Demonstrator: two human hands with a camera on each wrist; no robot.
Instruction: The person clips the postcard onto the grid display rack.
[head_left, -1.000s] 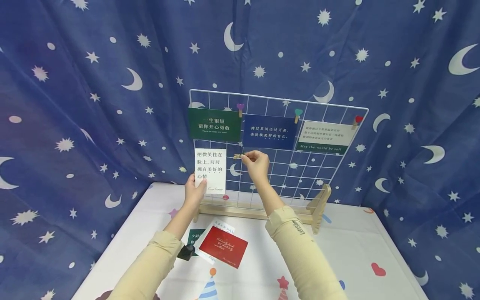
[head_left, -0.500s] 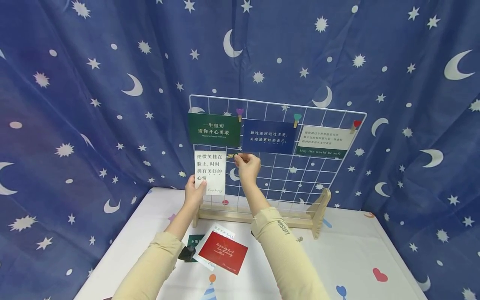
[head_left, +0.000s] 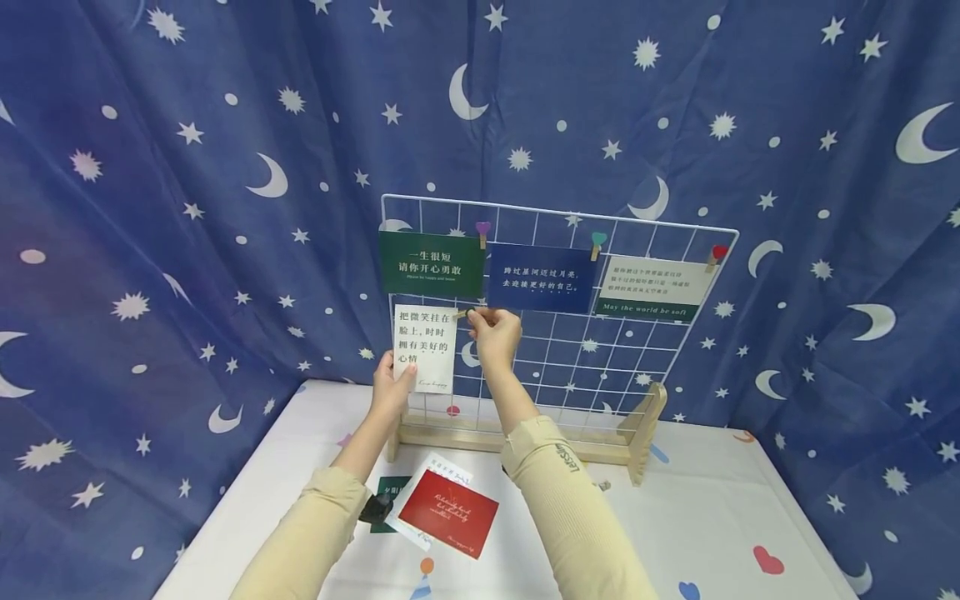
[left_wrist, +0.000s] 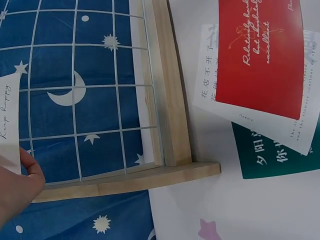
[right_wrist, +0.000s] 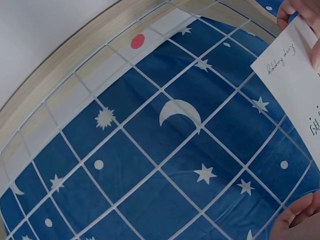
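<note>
My left hand (head_left: 392, 387) holds a white card (head_left: 431, 371) with printed writing, thumb across its front near the lower left edge. The card stands upright against the white wire grid (head_left: 558, 212), below a green card (head_left: 432, 285). My right hand (head_left: 497, 337) pinches a small wooden clothespin (head_left: 461, 314), whose tip overlaps the card's upper right corner. In the left wrist view, fingers of the left hand (left_wrist: 20, 187) grip the card (left_wrist: 7, 117) beside the wires. The right wrist view shows the card (right_wrist: 287, 75) between both hands, with the right hand (right_wrist: 300, 217) partly cut off.
A blue card (head_left: 542, 300) and a white-and-green card (head_left: 648, 310) hang along the grid's top, each clipped by a heart clothespin. The grid stands on a wooden base (head_left: 465, 437). On the table lie a red card (head_left: 468, 537), a white card (head_left: 408, 533) and a dark green card (head_left: 392, 483).
My right hand has moved left, bringing the clothespin from beside the white card to its upper right corner. The left hand keeps its hold on the card in nearly the same place.
</note>
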